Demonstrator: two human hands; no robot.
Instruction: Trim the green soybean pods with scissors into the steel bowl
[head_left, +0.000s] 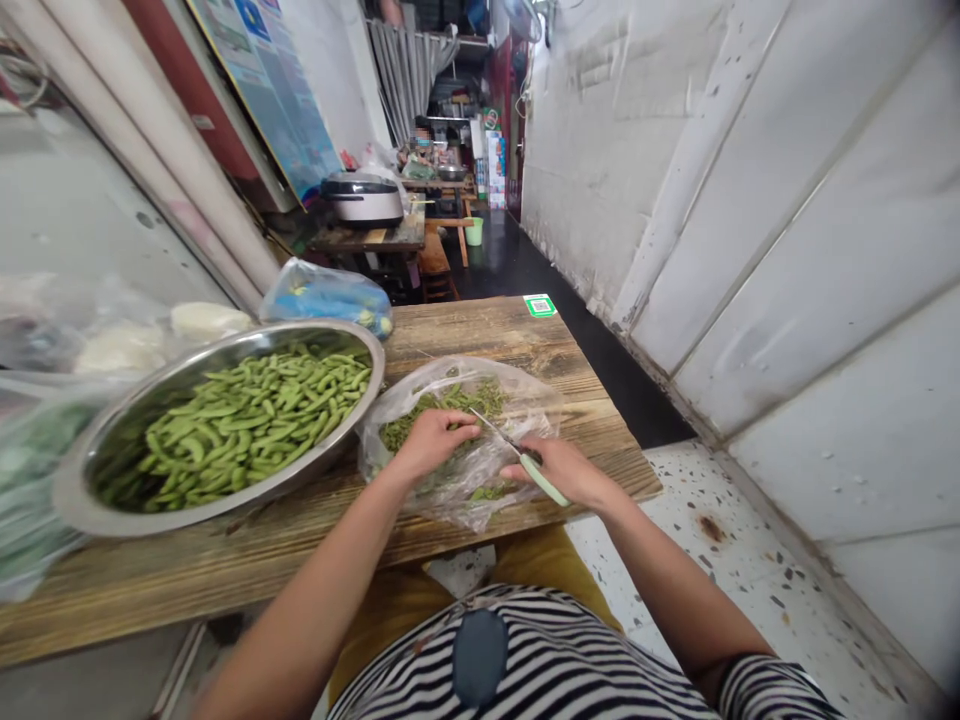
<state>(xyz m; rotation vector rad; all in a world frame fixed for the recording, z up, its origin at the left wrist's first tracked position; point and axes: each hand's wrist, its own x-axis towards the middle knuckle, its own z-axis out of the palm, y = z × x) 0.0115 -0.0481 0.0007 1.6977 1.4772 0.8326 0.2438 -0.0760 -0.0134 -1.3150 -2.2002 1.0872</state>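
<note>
My right hand (pixel 551 472) grips a pair of scissors (pixel 525 458) with pale green handles, their steel blades pointing left toward my left hand (pixel 436 445). The fingers of my left hand curl down over a clear plastic bag (pixel 525 400), and whatever they hold is hidden. Green bits of trimmed stem and leaf (pixel 442 400) lie inside the bag. To the left, a wide steel basin (pixel 300 337) is heaped with green edamame pods (pixel 240 425). Both bag and basin rest on a rough wooden table (pixel 480 335).
A blue plastic bag (pixel 326 298) and white bagged items (pixel 120 350) crowd the table's far left. A QR-code sticker (pixel 540 306) marks the far edge. White wall panels (pixel 787 250) run along the right, above a speckled terrazzo floor (pixel 720 540). A rice cooker (pixel 364 198) stands farther back.
</note>
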